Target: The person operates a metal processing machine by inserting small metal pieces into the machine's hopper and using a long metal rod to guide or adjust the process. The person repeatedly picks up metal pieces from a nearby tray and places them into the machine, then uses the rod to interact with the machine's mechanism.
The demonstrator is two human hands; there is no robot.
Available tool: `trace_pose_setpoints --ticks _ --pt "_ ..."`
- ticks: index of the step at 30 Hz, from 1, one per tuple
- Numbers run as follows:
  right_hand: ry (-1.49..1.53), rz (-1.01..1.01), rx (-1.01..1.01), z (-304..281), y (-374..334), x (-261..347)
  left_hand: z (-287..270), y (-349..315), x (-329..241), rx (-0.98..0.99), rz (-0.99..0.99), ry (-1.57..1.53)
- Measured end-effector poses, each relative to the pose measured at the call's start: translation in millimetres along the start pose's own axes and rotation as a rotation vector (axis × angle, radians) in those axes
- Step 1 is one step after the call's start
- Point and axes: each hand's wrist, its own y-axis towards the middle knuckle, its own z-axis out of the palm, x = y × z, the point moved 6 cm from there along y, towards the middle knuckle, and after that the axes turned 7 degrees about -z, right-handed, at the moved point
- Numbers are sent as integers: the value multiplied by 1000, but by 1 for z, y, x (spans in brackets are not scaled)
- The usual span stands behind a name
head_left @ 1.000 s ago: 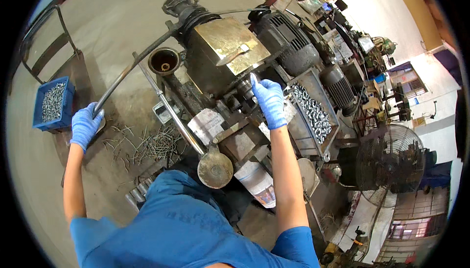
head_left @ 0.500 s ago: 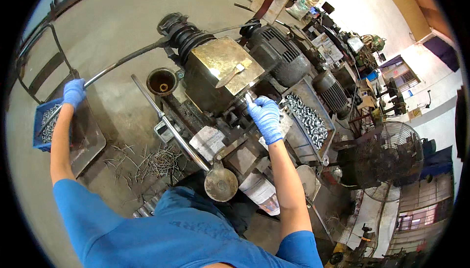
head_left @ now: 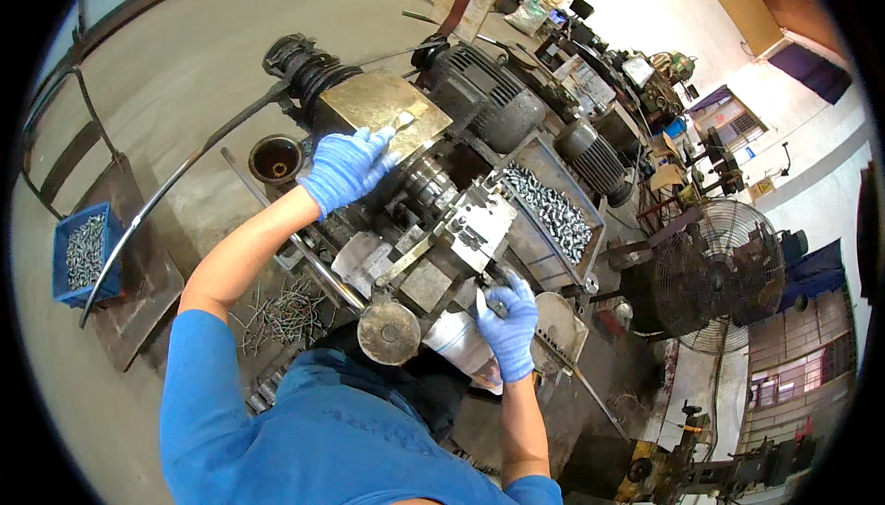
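Note:
My left hand (head_left: pixel 348 169), in a blue glove, is over the brass-coloured top (head_left: pixel 364 99) of the machine. Its outstretched fingers cover the handle of a small brush (head_left: pixel 405 119); the pale bristle end shows beyond them. I see no firm grip on it. Lower down, my gloved right hand (head_left: pixel 508 328) is curled at the front of the machine's slide (head_left: pixel 479 224). Thumb and forefinger close around a dark part there that I cannot make out. Between the hands lies the metal spindle area (head_left: pixel 429 182). A long steel lever (head_left: pixel 147 205) curves down to the left, with no hand on it.
Right of the slide, a metal tray (head_left: pixel 553 214) holds many shiny parts. A blue crate (head_left: pixel 86 256) of similar parts stands on a trolley at left. Near the machine are a motor (head_left: pixel 489 95), a round cup (head_left: pixel 277 162), scattered rods (head_left: pixel 284 316) and a large fan (head_left: pixel 719 274).
My left hand has let go of the long lever and moved right to the brush. My right hand has left the spindle area and come down to the front of the slide.

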Motion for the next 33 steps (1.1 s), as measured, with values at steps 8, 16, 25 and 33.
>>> trace_pose_setpoints --ticks 8,16,25,33 --pt "8 299 0 -24 -91 -59 -10 8 38 -227 -36 65" --pt "68 297 -29 -32 -94 -47 9 74 69 -58 -100 257" --pt "92 316 -4 -37 -103 -42 10 78 -19 93 210 51" --pt "112 335 -16 -47 -121 -49 9 56 2 -59 161 20"
